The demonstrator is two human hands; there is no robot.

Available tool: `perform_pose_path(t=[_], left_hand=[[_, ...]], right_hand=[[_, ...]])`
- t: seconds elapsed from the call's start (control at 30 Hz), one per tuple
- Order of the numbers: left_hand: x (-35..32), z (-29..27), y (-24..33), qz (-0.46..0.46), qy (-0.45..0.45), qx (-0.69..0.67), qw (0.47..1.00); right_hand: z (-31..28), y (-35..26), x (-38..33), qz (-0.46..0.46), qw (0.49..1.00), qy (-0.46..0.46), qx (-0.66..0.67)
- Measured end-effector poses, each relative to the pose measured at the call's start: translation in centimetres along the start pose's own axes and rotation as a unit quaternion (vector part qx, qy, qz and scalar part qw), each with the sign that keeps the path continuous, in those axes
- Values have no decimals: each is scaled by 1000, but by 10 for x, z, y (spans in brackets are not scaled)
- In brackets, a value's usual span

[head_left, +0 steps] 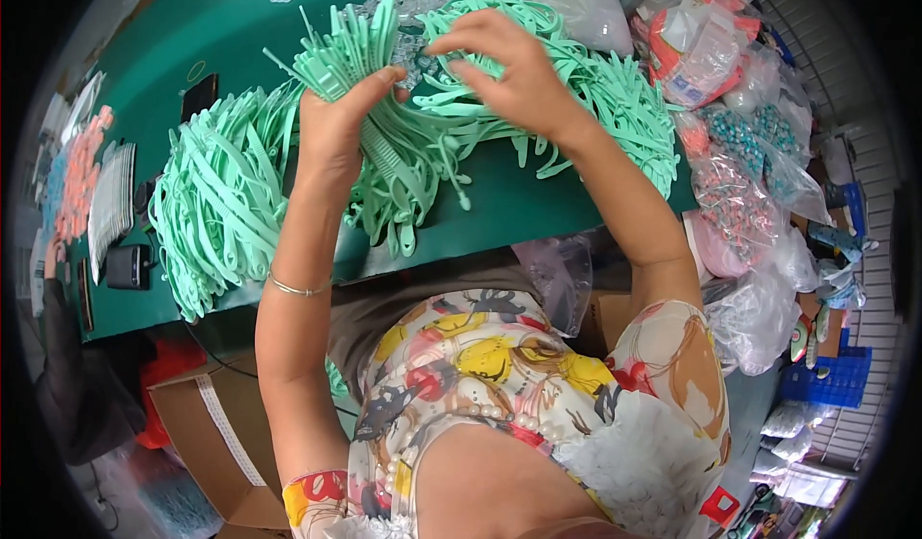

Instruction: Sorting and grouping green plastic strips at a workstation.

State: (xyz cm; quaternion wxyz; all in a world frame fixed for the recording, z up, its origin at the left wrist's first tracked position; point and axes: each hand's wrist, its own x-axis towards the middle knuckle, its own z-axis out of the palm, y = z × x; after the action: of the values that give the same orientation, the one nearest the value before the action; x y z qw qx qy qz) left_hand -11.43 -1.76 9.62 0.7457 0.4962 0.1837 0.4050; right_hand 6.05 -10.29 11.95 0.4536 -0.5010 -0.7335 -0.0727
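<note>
A thick bundle of mint-green rubber straps (386, 160) stands fanned upward in my left hand (334, 121), with its looped lower ends hanging over the table. The thumb and fingers are wrapped round the middle of the bundle. My right hand (519, 73) hovers just to the right, fingers curved and apart, with nothing visible in it. Beneath and beyond it spreads a loose pile of the same straps (624, 107). Another heap of mint-green straps (226, 193) lies left of my left wrist.
The green table (480, 215) has clear plastic pieces (423, 6) at its far side. A phone (200, 95), a black box (128, 266) and coral straps (84, 179) lie left. Stuffed plastic bags (735, 189) crowd the right. An open carton (206, 424) stands below; another person's sleeve (82, 385) shows left.
</note>
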Motion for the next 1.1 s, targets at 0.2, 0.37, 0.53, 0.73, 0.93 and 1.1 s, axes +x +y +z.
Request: perform_pose_path(t=[0.2, 0.37, 0.53, 0.73, 0.93, 1.1], left_hand=[[3, -6, 7, 5, 7, 26, 1000], [6, -6, 8, 7, 1, 37, 999], [8, 3, 3, 3, -37, 100, 994], [19, 31, -8, 17, -75, 128, 989], [35, 51, -36, 48, -141, 199, 969], [41, 53, -45, 63, -124, 208, 968]], right_hand=[[-103, 119, -69, 174, 953, -132, -210], [-95, 98, -62, 91, 936, -195, -277], [-85, 100, -47, 49, 902, -290, -316], [-80, 84, -21, 108, 979, -150, -89], [-42, 43, -17, 140, 978, -157, 1], [-77, 53, -28, 217, 973, -82, 16]])
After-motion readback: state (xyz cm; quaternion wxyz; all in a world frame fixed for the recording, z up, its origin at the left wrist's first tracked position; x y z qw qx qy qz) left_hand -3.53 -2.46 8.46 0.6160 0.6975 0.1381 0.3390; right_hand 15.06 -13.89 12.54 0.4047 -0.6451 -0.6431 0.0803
